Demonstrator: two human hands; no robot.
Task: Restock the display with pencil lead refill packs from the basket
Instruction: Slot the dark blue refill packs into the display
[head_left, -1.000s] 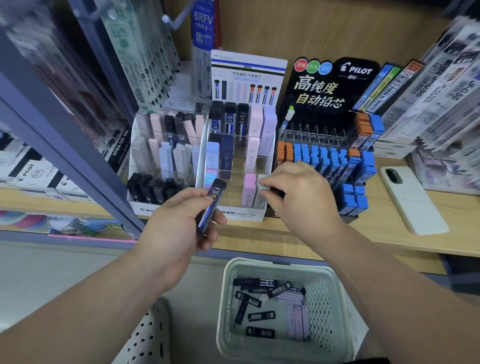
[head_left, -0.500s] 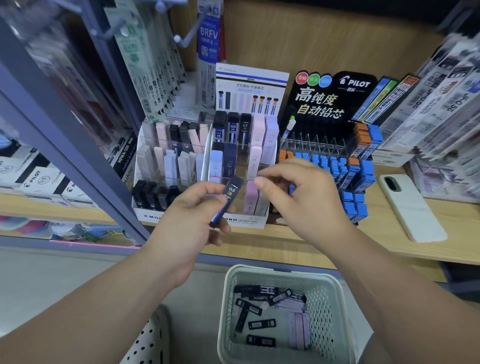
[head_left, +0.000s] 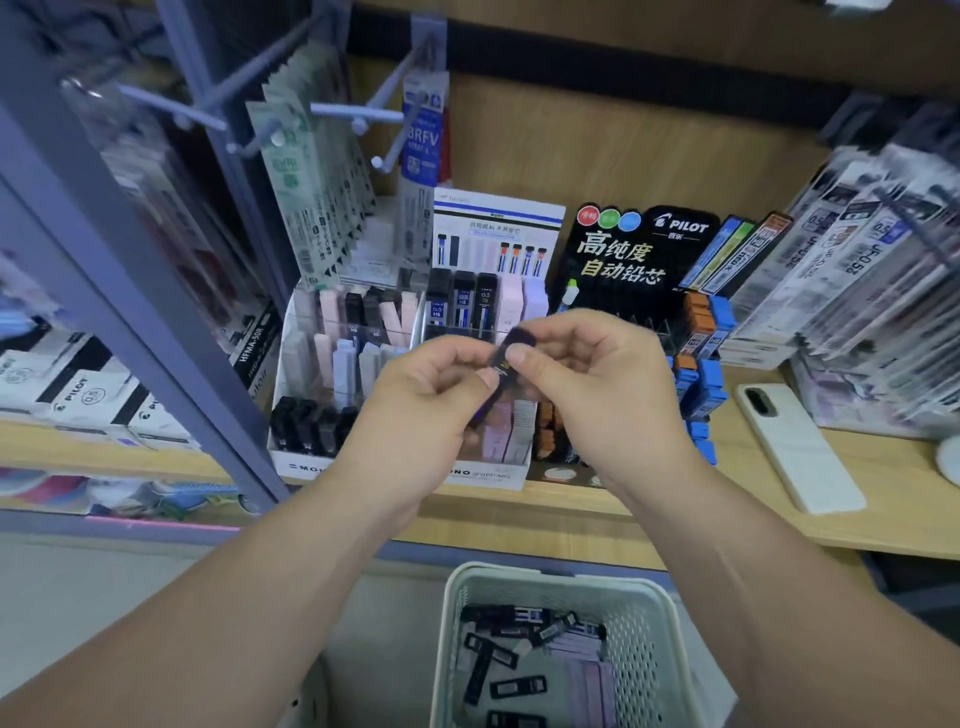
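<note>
A pale perforated basket (head_left: 550, 574) sits below the front edge of the shelf (head_left: 649, 519), with dark and lilac loose packs (head_left: 519, 688) lying in it. Above it, both hands meet on one dark refill pack (head_left: 519, 339): the left hand (head_left: 421, 395) pinches its lower end and the right hand (head_left: 597, 374) pinches its upper end between thumb and forefinger. The pack is slim, black and blurred, its long axis tilted up to the right. Just beyond, at the shelf's front edge, stands the white tiered display (head_left: 483, 475). Its slots lie straight ahead of the fingers, so the right hand seems better placed to insert the pack.
</note>
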